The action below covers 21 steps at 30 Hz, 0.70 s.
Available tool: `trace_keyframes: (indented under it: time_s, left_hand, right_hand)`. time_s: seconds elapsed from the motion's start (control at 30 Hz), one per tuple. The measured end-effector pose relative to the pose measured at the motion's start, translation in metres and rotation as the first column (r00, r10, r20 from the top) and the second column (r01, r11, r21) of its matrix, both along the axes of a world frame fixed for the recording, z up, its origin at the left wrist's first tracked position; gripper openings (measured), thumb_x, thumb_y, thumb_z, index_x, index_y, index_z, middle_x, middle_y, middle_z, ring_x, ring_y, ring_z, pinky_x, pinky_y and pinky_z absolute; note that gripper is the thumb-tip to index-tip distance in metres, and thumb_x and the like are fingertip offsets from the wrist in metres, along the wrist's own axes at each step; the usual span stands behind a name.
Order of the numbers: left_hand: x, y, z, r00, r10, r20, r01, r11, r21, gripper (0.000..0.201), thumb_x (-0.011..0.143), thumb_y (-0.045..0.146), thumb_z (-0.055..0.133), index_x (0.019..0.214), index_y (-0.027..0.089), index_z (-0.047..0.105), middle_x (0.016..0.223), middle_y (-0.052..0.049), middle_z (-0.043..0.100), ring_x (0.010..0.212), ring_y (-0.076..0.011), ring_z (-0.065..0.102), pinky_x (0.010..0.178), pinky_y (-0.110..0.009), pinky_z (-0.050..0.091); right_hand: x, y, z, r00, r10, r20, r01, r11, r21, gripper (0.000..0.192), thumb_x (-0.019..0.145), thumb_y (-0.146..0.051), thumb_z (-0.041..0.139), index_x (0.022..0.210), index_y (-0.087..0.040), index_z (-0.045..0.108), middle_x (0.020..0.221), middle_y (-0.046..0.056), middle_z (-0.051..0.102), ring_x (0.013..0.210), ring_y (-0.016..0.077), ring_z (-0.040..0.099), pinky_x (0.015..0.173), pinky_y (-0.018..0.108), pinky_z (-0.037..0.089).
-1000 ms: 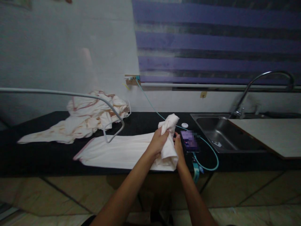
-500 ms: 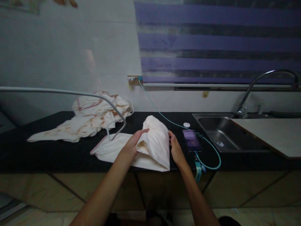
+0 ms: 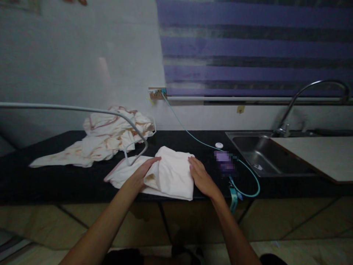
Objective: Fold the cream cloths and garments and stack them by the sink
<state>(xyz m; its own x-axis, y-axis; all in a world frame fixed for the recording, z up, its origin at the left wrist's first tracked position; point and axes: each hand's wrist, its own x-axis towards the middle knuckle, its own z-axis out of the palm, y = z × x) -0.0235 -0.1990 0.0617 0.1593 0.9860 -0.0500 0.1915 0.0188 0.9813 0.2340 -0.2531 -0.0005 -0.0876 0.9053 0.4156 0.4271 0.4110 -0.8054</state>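
Note:
A white cloth (image 3: 176,173) with a pinkish edge lies folded over on the dark counter, near its front. My left hand (image 3: 143,172) grips the turned-over layer at its left side, the thumb on the cloth and the other fingers mostly hidden. Against the right edge of the fold rests my right hand (image 3: 202,176), fingers stretched out and touching the fabric. A small gap shows inside the fold beside the left hand. Bent grey tubing (image 3: 132,125) reaches in from the left, its end standing over the cloth's left part.
A heap of stained white cloth (image 3: 110,140) lies at the back left. Right of my hands are a phone (image 3: 226,163), a teal cable (image 3: 190,135) and a white round object (image 3: 219,145). Farther right sit a steel sink (image 3: 264,156) and a pale board (image 3: 317,154).
The raised part of the cloth has come down flat onto the layer below. My left hand has moved left and down, and the right hand has turned flatter along the edge.

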Motion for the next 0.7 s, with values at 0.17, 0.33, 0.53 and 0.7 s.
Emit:
trace_keyframes:
  time_s: [0.17, 0.33, 0.53, 0.7]
  left_hand:
    - [0.001, 0.02, 0.011, 0.954, 0.219, -0.205, -0.165, 0.954, 0.251, 0.07, 0.083, 0.049, 0.063, 0.138, 0.006, 0.058, 0.152, -0.024, 0.053, 0.139, -0.0372, 0.054, 0.117, -0.051, 0.042]
    - [0.02, 0.006, 0.006, 0.843, 0.048, -0.536, 0.271, 0.824, 0.498, 0.065, 0.099, 0.054, 0.044, 0.15, 0.014, 0.051, 0.158, -0.015, 0.049, 0.147, -0.0285, 0.046, 0.126, -0.046, 0.032]
    - [0.039, -0.017, -0.038, 0.505, 0.013, -0.863, 0.606, 0.707, 0.365, 0.06, 0.107, 0.052, 0.032, 0.157, 0.023, 0.048, 0.169, -0.01, 0.035, 0.158, -0.0306, 0.028, 0.129, -0.052, 0.023]
    - [0.034, -0.024, -0.036, 0.37, 0.016, -0.929, 0.669, 0.689, 0.279, 0.083, 0.098, 0.074, 0.039, 0.163, 0.024, 0.037, 0.172, -0.012, 0.024, 0.16, -0.035, 0.02, 0.129, -0.056, 0.02]
  right_hand:
    - [0.001, -0.002, 0.001, 0.992, 0.022, 0.124, -0.026, 0.999, 0.031, 0.061, 0.107, -0.061, 0.036, 0.153, -0.026, 0.054, 0.165, 0.008, 0.043, 0.158, 0.024, 0.028, 0.131, 0.05, 0.016]
    - [-0.002, -0.005, -0.003, 0.957, -0.017, 0.289, 0.009, 1.0, 0.03, 0.055, 0.103, -0.053, 0.05, 0.149, -0.023, 0.059, 0.17, 0.01, 0.033, 0.16, 0.0332, 0.019, 0.129, 0.055, 0.022]
    - [-0.004, -0.003, -0.006, 0.974, -0.107, 0.201, 0.102, 0.994, 0.032, 0.047, 0.102, -0.037, 0.05, 0.147, -0.027, 0.06, 0.166, 0.01, 0.038, 0.157, 0.0302, 0.028, 0.127, 0.052, 0.029]
    - [-0.003, 0.004, -0.005, 0.982, -0.188, 0.029, 0.189, 0.982, -0.024, 0.05, 0.103, -0.038, 0.043, 0.148, -0.021, 0.057, 0.157, 0.014, 0.047, 0.149, 0.0263, 0.041, 0.126, 0.048, 0.032]
